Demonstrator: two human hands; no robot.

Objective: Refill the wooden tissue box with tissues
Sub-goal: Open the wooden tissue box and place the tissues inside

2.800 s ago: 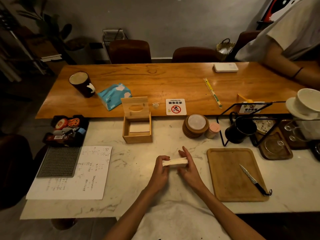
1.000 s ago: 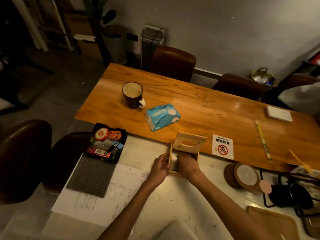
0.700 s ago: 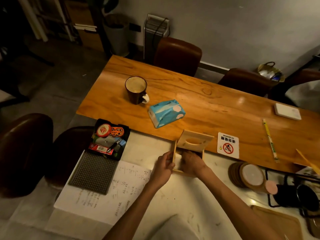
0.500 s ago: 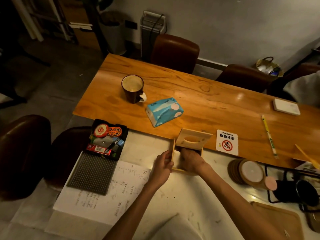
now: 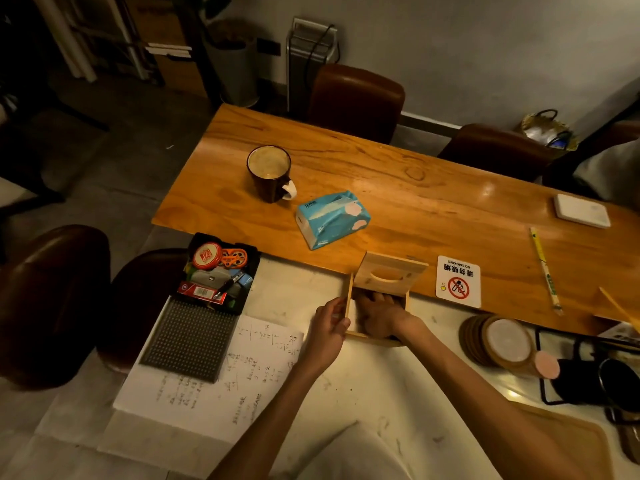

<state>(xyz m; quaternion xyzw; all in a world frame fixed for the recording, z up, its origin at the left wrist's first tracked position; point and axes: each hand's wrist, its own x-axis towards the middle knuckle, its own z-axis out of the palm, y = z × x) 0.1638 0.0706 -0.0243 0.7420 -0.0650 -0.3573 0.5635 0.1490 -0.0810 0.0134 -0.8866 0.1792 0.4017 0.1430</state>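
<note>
The wooden tissue box (image 5: 370, 338) stands on the marble counter at the edge of the wooden table. Its hinged lid (image 5: 391, 272), with an oval slot, is tipped up at the back. My right hand (image 5: 379, 315) lies palm down inside the box with the fingers stretched flat. It hides whatever is under it, so I see no tissues in the box. My left hand (image 5: 328, 328) grips the box's left wall from outside. A blue soft pack of tissues (image 5: 332, 220) lies on the wooden table behind the box.
A dark mug (image 5: 270, 173) stands left of the blue pack. A no-smoking sign (image 5: 458, 286) and a stack of coasters (image 5: 498, 342) are right of the box. A black tray of small items (image 5: 218, 271), a grey mat (image 5: 190, 341) and a written sheet (image 5: 225, 386) lie to the left.
Earlier both hands held a white stack of tissues over the counter. Since then they moved to the box; the right hand went inside and has sunk slightly deeper.
</note>
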